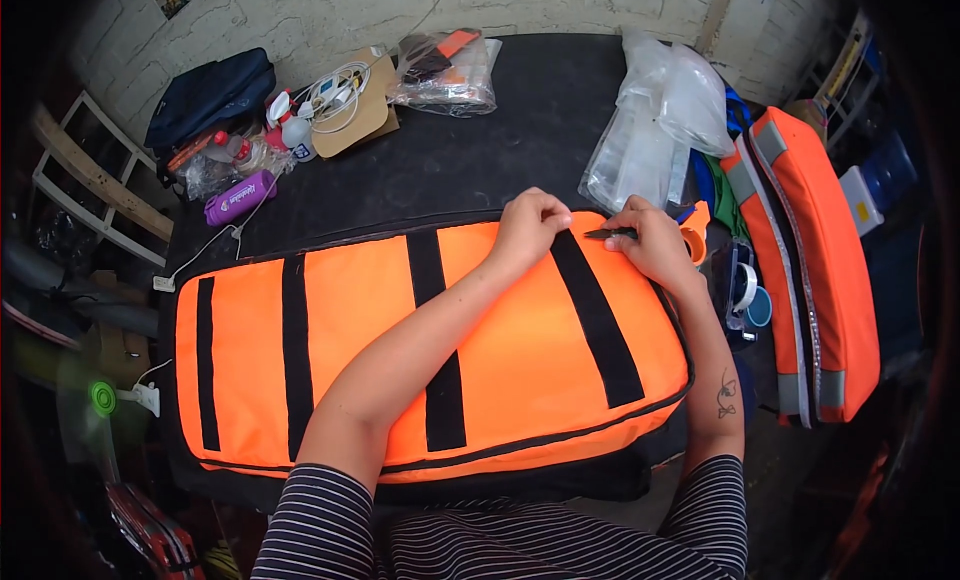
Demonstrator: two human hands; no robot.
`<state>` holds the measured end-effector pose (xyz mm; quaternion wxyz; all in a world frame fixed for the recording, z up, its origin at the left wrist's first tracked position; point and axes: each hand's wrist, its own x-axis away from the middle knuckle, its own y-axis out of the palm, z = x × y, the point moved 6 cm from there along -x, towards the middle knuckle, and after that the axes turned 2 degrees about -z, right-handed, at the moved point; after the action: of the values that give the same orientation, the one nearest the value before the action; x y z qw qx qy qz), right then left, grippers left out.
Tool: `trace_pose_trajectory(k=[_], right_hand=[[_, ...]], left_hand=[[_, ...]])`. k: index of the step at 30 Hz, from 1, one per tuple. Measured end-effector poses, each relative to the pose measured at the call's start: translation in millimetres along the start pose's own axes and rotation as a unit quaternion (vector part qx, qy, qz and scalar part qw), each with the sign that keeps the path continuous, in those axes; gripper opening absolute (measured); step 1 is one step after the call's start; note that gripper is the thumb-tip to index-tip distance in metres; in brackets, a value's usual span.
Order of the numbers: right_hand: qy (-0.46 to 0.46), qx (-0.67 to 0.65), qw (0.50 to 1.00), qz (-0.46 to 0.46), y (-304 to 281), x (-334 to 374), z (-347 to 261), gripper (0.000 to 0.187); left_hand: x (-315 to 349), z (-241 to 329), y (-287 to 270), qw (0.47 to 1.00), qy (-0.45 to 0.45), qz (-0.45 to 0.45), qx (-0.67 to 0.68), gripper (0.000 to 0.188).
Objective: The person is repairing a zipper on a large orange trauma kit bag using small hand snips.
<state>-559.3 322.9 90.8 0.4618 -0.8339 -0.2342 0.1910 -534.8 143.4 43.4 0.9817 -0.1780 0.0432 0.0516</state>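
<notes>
A long orange bag (pixel 520 380) lies flat across the table in front of me, with several black strips sewn over its top and dark piping along its edge. My left hand (pixel 530 228) is at the bag's far edge, thumb and fingers pinched together by the upper end of the rightmost black strip (pixel 598 320). What it pinches is too small to make out. Just to the right, my right hand (pixel 652 245) grips a small dark pointed tool (pixel 608 234), its tip directed left toward the pinched fingers. My left forearm crosses over the bag and hides part of another strip.
Clear plastic bags (pixel 650 120) lie at the back right. A second orange bag with grey corners (pixel 825 280) stands on the right, near tape rolls (pixel 744 287). At the back left are a spray bottle (pixel 294 130), a cardboard box (pixel 365 115) and a purple case (pixel 240 198).
</notes>
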Motion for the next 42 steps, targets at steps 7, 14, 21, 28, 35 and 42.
trace_pose_trajectory(k=[7, 14, 21, 28, 35, 42], right_hand=[[-0.024, 0.003, 0.999, -0.021, 1, -4, -4, 0.023], [-0.036, -0.021, 0.999, -0.022, 4, -8, -4, 0.023], [-0.045, -0.072, 0.995, -0.043, 6, -14, 1, 0.026], [-0.064, -0.065, 0.995, -0.033, 10, -19, 7, 0.026], [-0.077, -0.06, 0.994, -0.043, 18, -22, 3, 0.028], [-0.107, -0.09, 0.99, -0.006, 4, -15, 6, 0.03]], left_hand=[[12, 14, 18, 0.975, 0.096, 0.036, -0.196, 0.006], [11, 6, 21, 0.981, 0.071, 0.04, -0.176, 0.007], [14, 8, 25, 0.973, 0.092, 0.055, -0.205, 0.003], [16, 12, 32, 0.953, 0.13, 0.091, -0.258, 0.006], [19, 10, 38, 0.942, 0.141, 0.103, -0.288, 0.005], [21, 31, -45, 0.975, 0.146, 0.04, -0.165, 0.004]])
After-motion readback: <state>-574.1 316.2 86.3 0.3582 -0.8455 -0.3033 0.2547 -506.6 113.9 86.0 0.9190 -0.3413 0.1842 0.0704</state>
